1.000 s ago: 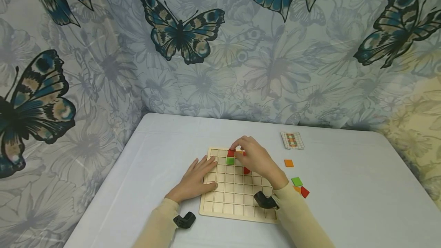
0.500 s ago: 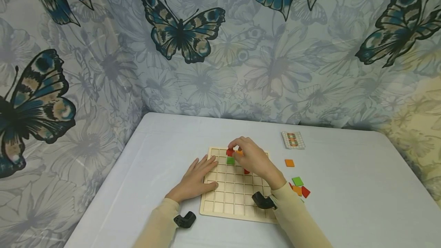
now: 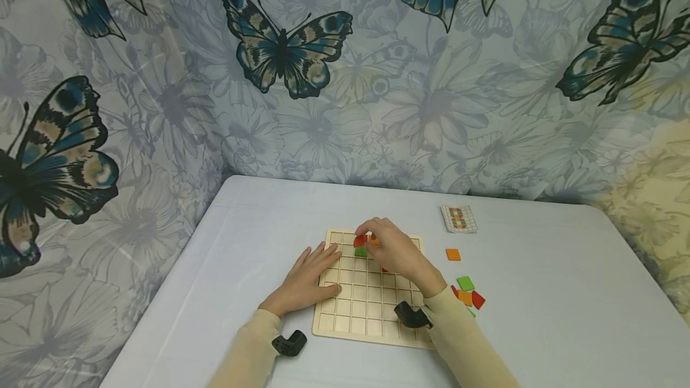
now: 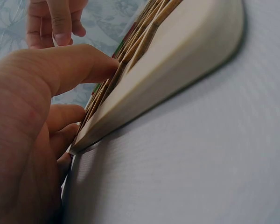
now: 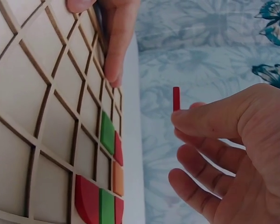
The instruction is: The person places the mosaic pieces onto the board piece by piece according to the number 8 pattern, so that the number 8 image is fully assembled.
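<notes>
A wooden grid board (image 3: 358,310) lies on the table. My left hand (image 3: 304,280) rests with spread fingers on its left edge; the left wrist view shows the thumb (image 4: 84,67) on the rim. Between thumb and forefinger, my right hand (image 3: 396,250) pinches a thin red piece (image 5: 176,99), held edge-on and apart from the board's surface in the right wrist view. On the board sit a green square (image 5: 107,132), an orange piece (image 5: 117,178), a curved red piece (image 5: 87,198), another green piece (image 5: 106,206) and small red ones. The right hand partly hides these pieces in the head view.
Right of the board lie an orange square (image 3: 453,254), a green square (image 3: 465,283), an orange piece (image 3: 465,297), a red piece (image 3: 478,300) and partly hidden bits. A patterned card stack (image 3: 459,219) lies farther back. Behind the table hangs a butterfly-print cloth (image 3: 323,136).
My right hand has shifted slightly left, and the red piece at its fingertips now shows lifted off the board. The left hand has stayed in place.
</notes>
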